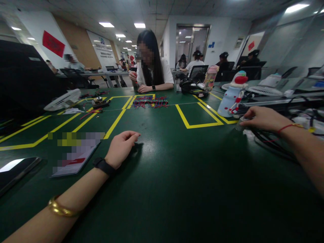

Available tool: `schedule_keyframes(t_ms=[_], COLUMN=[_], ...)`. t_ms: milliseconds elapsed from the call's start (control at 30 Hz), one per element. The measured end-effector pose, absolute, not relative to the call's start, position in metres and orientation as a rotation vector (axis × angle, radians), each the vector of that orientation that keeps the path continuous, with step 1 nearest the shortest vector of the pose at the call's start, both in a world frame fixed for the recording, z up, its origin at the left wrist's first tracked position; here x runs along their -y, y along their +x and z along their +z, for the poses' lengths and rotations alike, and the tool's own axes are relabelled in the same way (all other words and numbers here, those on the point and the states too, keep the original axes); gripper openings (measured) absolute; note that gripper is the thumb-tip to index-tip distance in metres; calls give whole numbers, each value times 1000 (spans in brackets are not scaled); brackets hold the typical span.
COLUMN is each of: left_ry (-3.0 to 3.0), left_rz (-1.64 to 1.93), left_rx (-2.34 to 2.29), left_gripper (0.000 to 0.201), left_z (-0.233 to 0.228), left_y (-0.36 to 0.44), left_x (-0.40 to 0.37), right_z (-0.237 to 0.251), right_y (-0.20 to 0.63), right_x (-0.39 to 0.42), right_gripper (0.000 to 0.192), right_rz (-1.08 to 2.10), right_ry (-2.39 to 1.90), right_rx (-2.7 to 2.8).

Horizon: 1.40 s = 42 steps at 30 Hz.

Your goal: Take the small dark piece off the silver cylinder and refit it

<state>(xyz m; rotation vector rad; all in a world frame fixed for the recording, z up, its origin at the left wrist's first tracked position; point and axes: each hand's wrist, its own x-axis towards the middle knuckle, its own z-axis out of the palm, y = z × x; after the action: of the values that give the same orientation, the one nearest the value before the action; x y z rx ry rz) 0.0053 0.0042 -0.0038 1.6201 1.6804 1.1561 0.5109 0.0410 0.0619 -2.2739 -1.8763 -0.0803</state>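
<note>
Over on the left, a phone (15,170) and a booklet (76,158) lie on the green table (177,189). The left hand (121,148) rests there loosely curled, holding nothing. Farther right, the right hand (263,118) closes its fingers on a small clear object (240,123) (too blurred to name) just beside the snowman bottle (231,96).

Your arms are bare, no sleeves. Your left hand (121,147) has a black wristband and gold bangle behind it; your right hand (263,118), a thin red string bracelet.
</note>
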Motion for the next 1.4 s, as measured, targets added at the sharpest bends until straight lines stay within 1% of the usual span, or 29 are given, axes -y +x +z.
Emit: schedule_keyframes(t_ms=[100,167,267,400,500,567,633,700,767,833,1033,1233,1300,1400], left_ry=[1631,1634,1639,1629,1666,1791,1988,2127,2222,2253,2171,2066,2090,2167], left_rz=[1152,1144,1148,1159,1135,1099,1029,943,850,829,882,1021,950,739], left_rx=[-1691,-1694,-1695,-1692,-1677,-1593,-1414,-1225,-1108,-1099,-1190,-1252,-1271,-1259], left_gripper=[34,34,34,36,36,34,30,27,26,23,20,24,23,21], left_z=[-3,-3,-3,-6,-1,8,21,33,41,45,42,41,36,25], left_y=[6,6,6,4,7,15,29,47,64,76,85,76,71,67], left_x=[-4,-4,-4,-6,-4,4,17,31,44,51,53,49,46,45], right_z=[57,54,49,36,21,12,6,2,1,1,3,7,8,7], right_y=[469,423,349,288,277,278,281,282,282,281,278,278,278,280], right_x=[-33,-18,18,55,62,61,58,57,56,56,56,59,59,58], right_gripper=[43,41,33,26,31,41,54,60,57,54,51,46,45,47], right_rz=[-11,153,445,507,540,584,629,675,706,716,742,667,632,625], right_ry=[-1931,-1644,-1286,-1029,-973,-979,-1011,-1040,-1043,-1047,-1053,-1069,-1067,-1060], right_rx=[1844,1885,2134,2347,2312,2261,2223,2196,2186,2177,2182,2201,2201,2202])
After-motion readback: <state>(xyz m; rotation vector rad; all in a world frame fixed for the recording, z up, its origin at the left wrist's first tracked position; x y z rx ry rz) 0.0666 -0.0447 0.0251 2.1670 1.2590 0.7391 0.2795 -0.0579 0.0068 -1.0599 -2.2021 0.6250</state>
